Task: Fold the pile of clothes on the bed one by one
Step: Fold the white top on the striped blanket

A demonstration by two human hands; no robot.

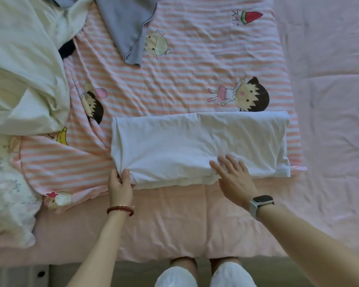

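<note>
A white garment (195,146) lies folded into a long flat rectangle across the bed, near its front edge. My left hand (120,186) pinches the garment's near left corner between thumb and fingers. My right hand (233,176) lies flat with straight, spread fingers on the garment's near edge, right of its middle. A blue-grey garment (129,25) lies unfolded at the far middle of the bed. A heap of pale white clothes (23,65) fills the left side, with a dark item (67,48) showing under it.
A pink-and-white striped sheet with cartoon prints (195,75) covers the middle of the bed. A plain pink sheet (330,100) lies to the right and along the front edge. A floral white fabric (6,193) sits at the lower left. My legs stand at the bed's edge.
</note>
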